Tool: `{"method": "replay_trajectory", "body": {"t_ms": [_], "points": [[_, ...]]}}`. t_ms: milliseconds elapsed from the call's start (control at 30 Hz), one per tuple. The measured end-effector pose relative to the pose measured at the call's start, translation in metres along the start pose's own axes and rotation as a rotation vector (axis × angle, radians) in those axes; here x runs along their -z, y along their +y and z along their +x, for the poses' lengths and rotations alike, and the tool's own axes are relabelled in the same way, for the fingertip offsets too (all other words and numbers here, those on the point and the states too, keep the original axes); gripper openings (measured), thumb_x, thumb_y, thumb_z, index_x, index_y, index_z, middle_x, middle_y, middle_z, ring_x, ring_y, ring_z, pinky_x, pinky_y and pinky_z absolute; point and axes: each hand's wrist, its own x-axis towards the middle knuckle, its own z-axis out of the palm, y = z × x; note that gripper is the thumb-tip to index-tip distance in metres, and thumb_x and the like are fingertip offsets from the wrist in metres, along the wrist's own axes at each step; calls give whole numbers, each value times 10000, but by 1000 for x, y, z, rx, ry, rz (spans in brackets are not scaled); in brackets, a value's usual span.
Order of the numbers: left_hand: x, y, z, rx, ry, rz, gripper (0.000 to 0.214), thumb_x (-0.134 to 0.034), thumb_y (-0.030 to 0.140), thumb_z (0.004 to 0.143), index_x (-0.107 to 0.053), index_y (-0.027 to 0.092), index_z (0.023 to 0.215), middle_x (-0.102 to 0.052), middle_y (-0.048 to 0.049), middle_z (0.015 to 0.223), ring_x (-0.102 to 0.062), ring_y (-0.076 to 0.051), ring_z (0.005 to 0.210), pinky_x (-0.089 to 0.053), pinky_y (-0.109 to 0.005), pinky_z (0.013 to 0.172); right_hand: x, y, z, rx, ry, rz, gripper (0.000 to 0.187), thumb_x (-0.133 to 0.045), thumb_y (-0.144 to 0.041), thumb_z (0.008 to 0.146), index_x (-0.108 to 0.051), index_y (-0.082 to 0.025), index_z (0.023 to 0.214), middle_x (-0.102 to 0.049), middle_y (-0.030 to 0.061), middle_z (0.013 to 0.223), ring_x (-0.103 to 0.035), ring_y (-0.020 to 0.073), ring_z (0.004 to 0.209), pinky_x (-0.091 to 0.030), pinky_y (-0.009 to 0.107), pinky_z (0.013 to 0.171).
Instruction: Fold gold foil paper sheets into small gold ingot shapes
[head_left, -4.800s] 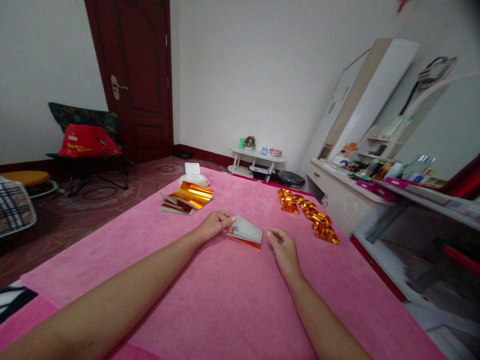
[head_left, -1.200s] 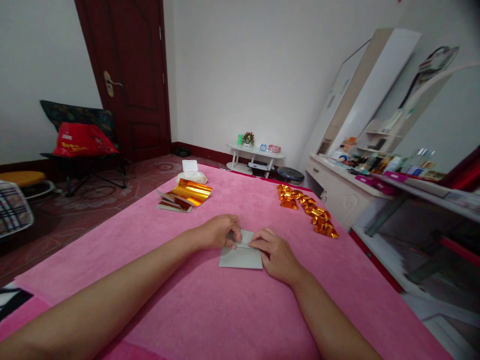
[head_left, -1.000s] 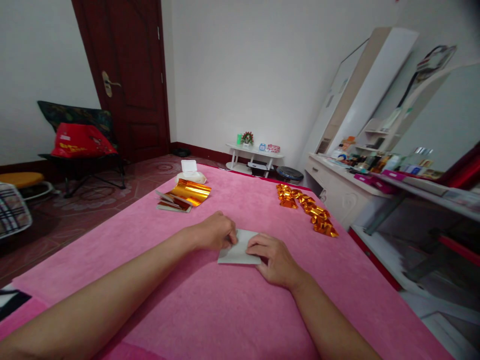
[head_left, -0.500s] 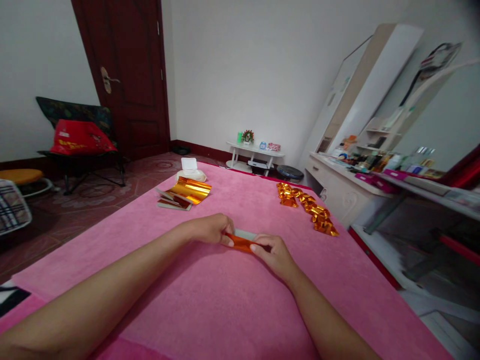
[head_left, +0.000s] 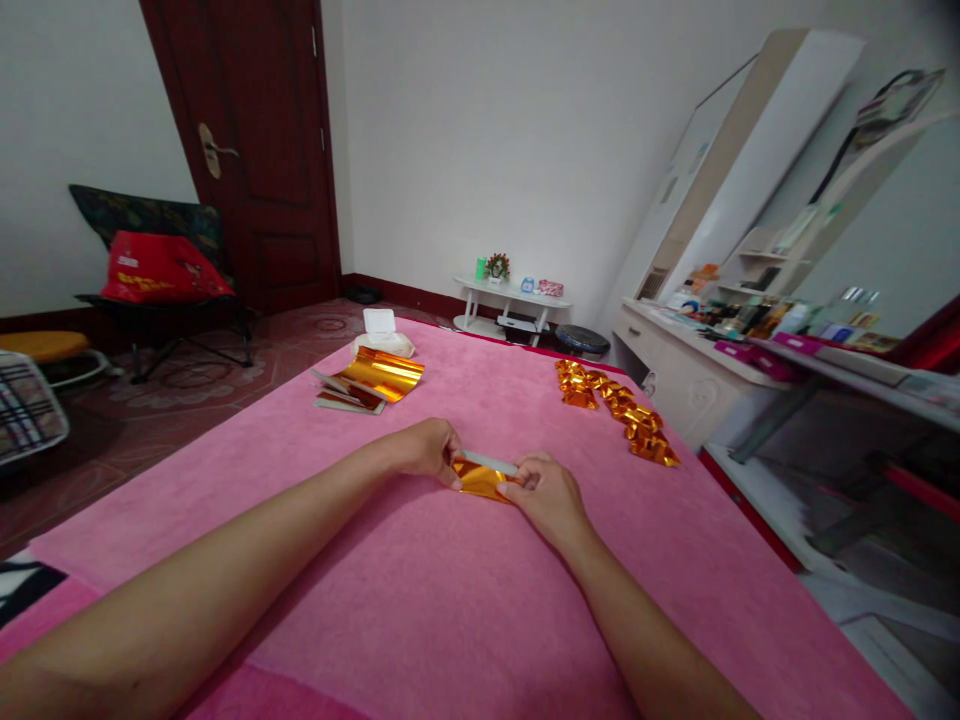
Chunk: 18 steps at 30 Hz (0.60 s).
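Note:
A small sheet of gold foil paper [head_left: 481, 480] with a pale grey-white strip along its far edge spans the gap between my hands, low over the pink cloth. My left hand [head_left: 435, 452] pinches its left end between thumb and fingers. On the right end, my right hand [head_left: 547, 492] has its thumb in front and curled fingers behind. Ahead to the left lies a stack of foil sheets [head_left: 382, 374], the top one curling up. Several folded gold foil pieces [head_left: 619, 405] form a row at the right.
A pack of wipes [head_left: 384, 345] with its white lid raised stands behind the stack. The pink cloth [head_left: 420, 600] covers the surface under my arms. A dressing table [head_left: 686, 350] crowded with bottles is at the right; a chair with a red bag [head_left: 161, 268] is at the left.
The foil between my hands has turned from a narrow, dark orange fold to a wider, brighter gold face. The pale strip now shows along its far edge. My hands stay nearly in place.

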Motion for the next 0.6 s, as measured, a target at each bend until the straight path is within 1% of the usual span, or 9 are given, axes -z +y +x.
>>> {"method": "replay_trajectory", "body": {"t_ms": [100, 133, 167, 233, 300, 367, 433, 500, 600], "points": [[2, 1, -1, -17, 94, 141, 412, -772, 366, 475, -655, 154, 809, -620, 6, 676, -513, -127, 566, -342, -199, 506, 1, -3, -1, -55, -5, -46, 137, -708, -262, 621, -589, -201, 590, -618, 6, 761, -570, 149, 670, -385, 244, 587], [3, 1, -2, -22, 120, 177, 474, -779, 372, 460, -652, 161, 865, -634, -3, 728, -528, -136, 597, -349, -199, 518, 1, -4, 0, -81, -1, -68, 134, -718, -269, 609, -601, -208, 633, -628, 6, 766, -580, 159, 681, -388, 250, 593], [4, 1, -2, -23, 134, 202, 524, -784, 376, 450, -647, 166, 910, -644, -13, 772, -540, -144, 626, -355, -199, 529, 1, -5, 0, -105, 7, -82, 169, -731, -275, 594, -614, -215, 700, -641, 8, 785, -590, 168, 698, -393, 257, 602], [6, 0, -1, -19, 134, 213, 565, -784, 378, 449, -643, 170, 955, -654, -25, 819, -554, -154, 659, -363, -199, 544, 0, -5, 2, -144, 17, -68, 367, -758, -279, 560, -611, -228, 894, -665, 12, 858, -610, 183, 740, -407, 267, 626], [6, -2, 0, -18, 107, 188, 548, -785, 368, 450, -650, 166, 940, -656, -22, 804, -553, -153, 650, -362, -198, 537, 0, -3, 5, -173, -7, -20, 552, -771, -270, 539, -567, -230, 1050, -677, 15, 903, -623, 184, 751, -418, 269, 632], [5, -5, 2, -24, 88, 139, 496, -792, 359, 443, -662, 157, 877, -646, -7, 742, -539, -142, 612, -353, -196, 518, -1, 1, 8, -194, -47, 18, 610, -775, -264, 532, -551, -223, 1097, -683, 10, 864, -628, 179, 720, -420, 260, 606], [4, -7, 3, -32, 63, 71, 407, -793, 353, 448, -667, 149, 776, -617, 13, 666, -515, -126, 570, -343, -194, 499, -2, 5, 10, -193, -78, 54, 555, -769, -260, 538, -580, -218, 1059, -684, -1, 788, -626, 171, 679, -412, 245, 568], [2, -8, 3, -30, 40, -13, 358, -795, 349, 450, -656, 141, 706, -581, 29, 612, -488, -110, 537, -335, -190, 482, -3, 9, 11, -173, -100, 99, 433, -753, -258, 560, -622, -217, 971, -680, -11, 729, -618, 160, 638, -400, 230, 537], [1, -8, 2, -49, -6, -145, 358, -800, 344, 451, -637, 127, 684, -549, 41, 582, -463, -94, 516, -340, -186, 477, -4, 13, 9, -152, -134, 149, 224, -726, -263, 588, -662, -205, 794, -671, -18, 656, -600, 151, 581, -384, 221, 501]]}}
